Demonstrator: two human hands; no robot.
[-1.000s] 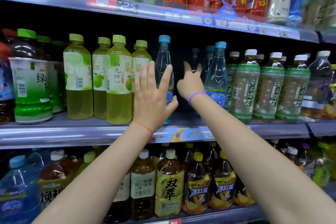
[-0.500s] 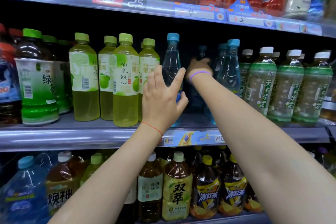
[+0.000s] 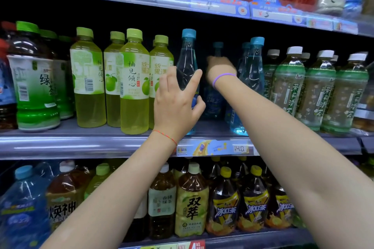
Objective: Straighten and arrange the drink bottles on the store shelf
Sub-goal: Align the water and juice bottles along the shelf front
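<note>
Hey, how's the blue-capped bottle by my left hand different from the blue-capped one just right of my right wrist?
The left blue-capped bottle stands beside the yellow-green drinks, its lower part hidden by the left hand; the right blue-capped bottle stands beside the white-capped teas, partly hidden by the forearm. The left one's cap sits higher in view. Both are clear, slim and upright.

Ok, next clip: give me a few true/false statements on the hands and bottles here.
1. The left hand is at the front blue-capped bottle. True.
2. The right hand reaches into the gap between blue-capped bottles. True.
3. The right wrist wears a red string. False: it wears a purple band; the red string is on the left.
4. The yellow-green bottles stand right of the hands. False: left.
</note>
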